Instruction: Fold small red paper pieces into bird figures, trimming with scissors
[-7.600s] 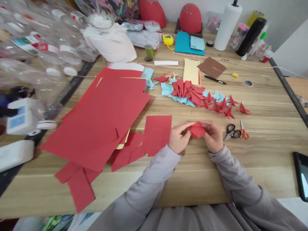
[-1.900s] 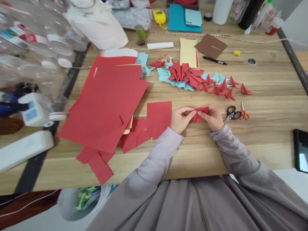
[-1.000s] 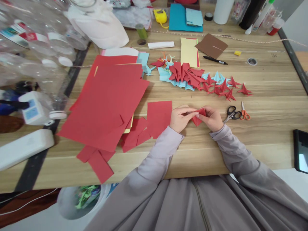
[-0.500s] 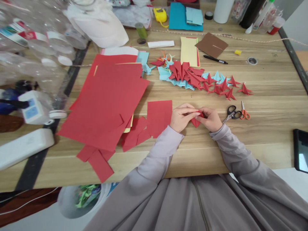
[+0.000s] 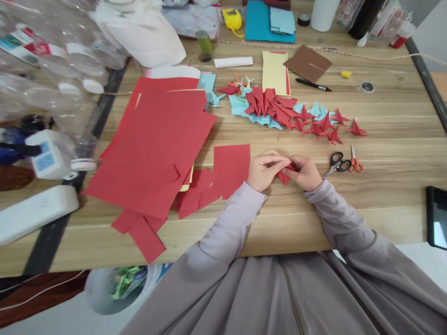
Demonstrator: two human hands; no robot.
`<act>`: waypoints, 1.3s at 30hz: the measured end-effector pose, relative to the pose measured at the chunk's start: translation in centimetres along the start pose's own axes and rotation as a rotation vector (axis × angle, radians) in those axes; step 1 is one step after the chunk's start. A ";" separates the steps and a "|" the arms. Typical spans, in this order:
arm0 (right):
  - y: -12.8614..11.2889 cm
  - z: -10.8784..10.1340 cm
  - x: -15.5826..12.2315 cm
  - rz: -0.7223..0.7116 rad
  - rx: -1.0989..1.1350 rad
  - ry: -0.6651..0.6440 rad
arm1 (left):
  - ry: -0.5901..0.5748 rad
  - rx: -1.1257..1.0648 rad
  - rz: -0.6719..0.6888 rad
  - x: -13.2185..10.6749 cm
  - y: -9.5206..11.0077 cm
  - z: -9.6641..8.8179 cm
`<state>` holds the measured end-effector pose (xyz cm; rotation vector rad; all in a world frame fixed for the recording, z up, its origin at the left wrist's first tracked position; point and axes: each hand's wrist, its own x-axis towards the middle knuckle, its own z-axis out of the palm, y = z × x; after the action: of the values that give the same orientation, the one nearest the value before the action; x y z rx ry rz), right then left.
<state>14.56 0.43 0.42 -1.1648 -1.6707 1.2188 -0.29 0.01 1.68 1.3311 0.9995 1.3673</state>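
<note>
- Wooden table (image 5: 391, 204) here, black scissors (image 5: 334, 166) on it
- Orange scissors (image 5: 354, 160) to their right
- Paper birds (image 5: 324, 123) behind the black pair
- Red sheets (image 5: 157, 149) well left of it

The folded piece (image 5: 284, 178) is matt paper — the tabletop (image 5: 384, 200) smooth wood, the bottles (image 5: 82, 58) glossy plastic.

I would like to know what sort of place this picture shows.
Probably a paper-craft workspace; whether in a home or a workshop, I cannot tell. Large red sheets, folded red and blue paper figures and black-handled scissors lie on the wooden table.
</note>
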 end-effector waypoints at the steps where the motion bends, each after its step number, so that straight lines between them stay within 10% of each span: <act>1: 0.0 0.1 0.0 0.009 0.000 -0.001 | 0.001 0.009 -0.003 0.0 0.0 0.0; 17: -0.5 -0.7 0.4 0.138 0.291 0.083 | 0.000 -0.011 -0.064 0.1 -0.4 -0.1; 39: -0.2 -0.2 -0.1 0.059 0.000 -0.053 | 0.059 0.152 0.066 -0.1 -0.3 0.0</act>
<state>14.66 0.37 0.69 -1.1990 -1.6852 1.2967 -0.24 0.02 1.35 1.4547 1.1264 1.4100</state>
